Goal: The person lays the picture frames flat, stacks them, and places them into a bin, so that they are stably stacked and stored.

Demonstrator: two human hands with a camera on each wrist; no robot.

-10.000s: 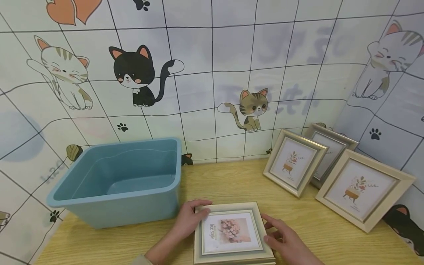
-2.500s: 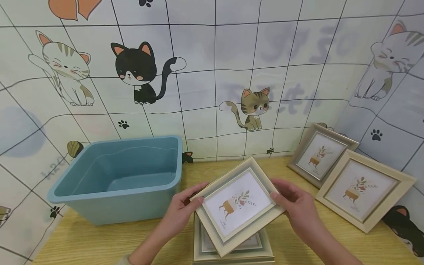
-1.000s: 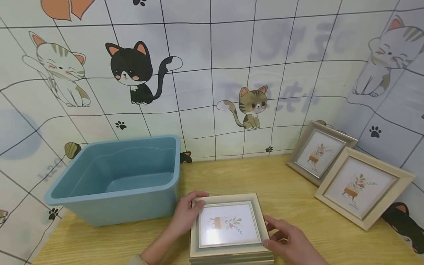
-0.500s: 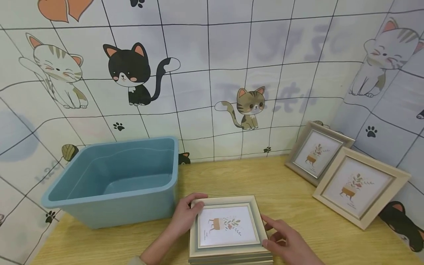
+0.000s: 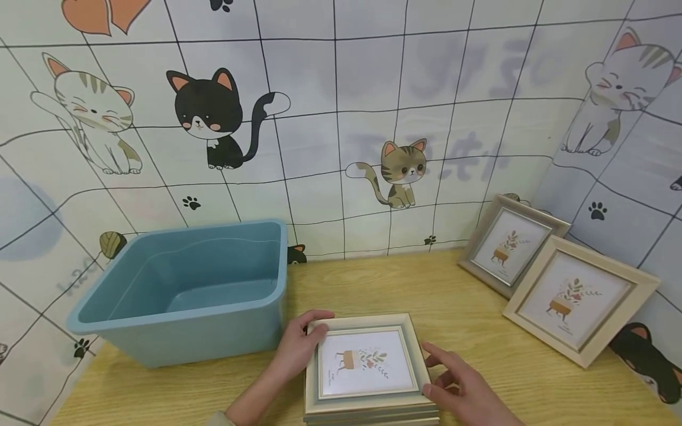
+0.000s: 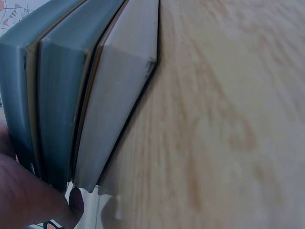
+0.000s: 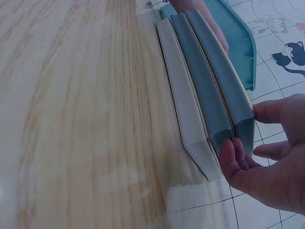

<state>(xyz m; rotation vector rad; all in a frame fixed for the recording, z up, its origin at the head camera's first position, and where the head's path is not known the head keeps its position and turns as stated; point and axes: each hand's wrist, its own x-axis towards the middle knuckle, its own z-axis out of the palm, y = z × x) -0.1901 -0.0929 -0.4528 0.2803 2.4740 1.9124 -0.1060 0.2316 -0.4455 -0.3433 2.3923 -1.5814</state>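
Note:
Several picture frames are in view. Three lie flat in a stack, the top picture frame (image 5: 367, 364) showing a plant-in-a-pot print turned sideways. At the stack's far left corner, my left hand (image 5: 298, 343) grips the top frame, its thumb over the border and its fingers at the edge. My right hand (image 5: 460, 384) rests against the stack's right side with thumb and fingertips touching, loosely bent. In the right wrist view, the right fingers (image 7: 233, 157) touch the stacked edges. Left wrist view: the bottom frame (image 6: 121, 71) is paler than the two grey-blue ones above it.
A blue plastic tub (image 5: 181, 331) with no contents visible stands to the left of the stack. At the back right, a silvery frame (image 5: 511, 245) and a cream frame (image 5: 581, 302) lean upright. A cat-patterned wall covering (image 5: 319, 136) backs the wooden table (image 5: 362, 278).
The gold-edged frame came from the back right group, was held tilted by both hands, and now lies on the stack, covering the pink-flower frame. Hands hold nearly still over the last second.

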